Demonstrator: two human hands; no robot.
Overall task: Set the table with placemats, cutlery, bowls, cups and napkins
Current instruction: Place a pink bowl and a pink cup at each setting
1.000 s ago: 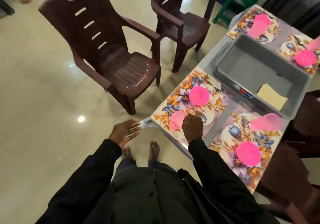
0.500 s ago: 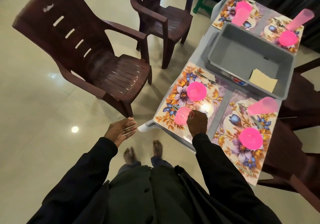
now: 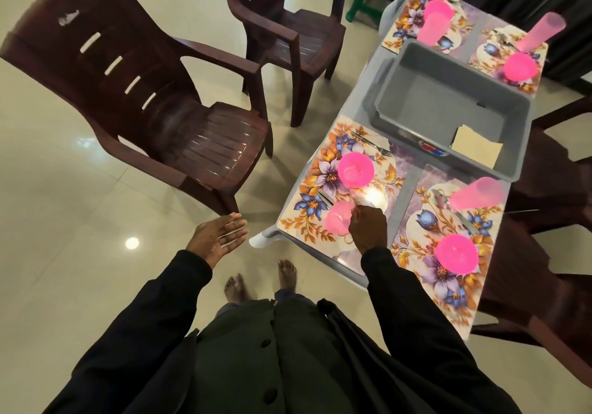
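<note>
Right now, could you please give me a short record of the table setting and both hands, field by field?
Left hand: open, palm up, beside the table corner, empty.
Right hand: holds the pink cup on the near-left placemat.
Same placemat: pink bowl, fork.
Other placemats: three, each with bowl and cup.
Grey bin: mid-table, holds a beige napkin.
Napkins set out: none visible.

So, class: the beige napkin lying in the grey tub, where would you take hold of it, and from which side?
Pinch the napkin at its far-left corner, coming straight down into the grey tub from above. It lies flat on the tub floor, tucked by the near wall toward the right end, so those sides look blocked; that corner faces bare floor.
</note>
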